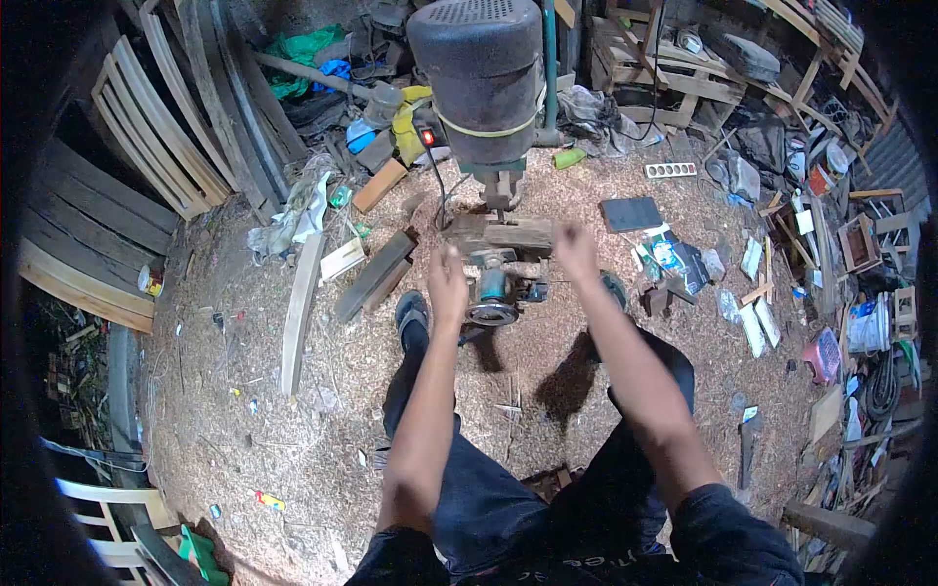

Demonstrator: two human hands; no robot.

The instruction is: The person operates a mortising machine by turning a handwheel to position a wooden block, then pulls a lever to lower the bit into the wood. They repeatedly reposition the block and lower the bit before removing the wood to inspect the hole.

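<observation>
A wooden block (523, 234) lies crosswise on the work table of a drilling machine (479, 83), right below its chuck and bit (501, 207). My left hand (448, 283) is at the block's left end, its fingers bent against the wood and partly hidden. At the other end my right hand (576, 254) is closed around the block, slightly blurred. Below the block, between my hands, sit the machine's vise parts and a round handwheel (492, 313).
Wood shavings cover the floor (293, 439). Loose timber pieces (376, 276) and a long curved plank (303, 313) lie left of the machine. Curved slats (147, 127) lean at the far left. A power strip (670, 170) and a dark flat box (630, 215) are at right.
</observation>
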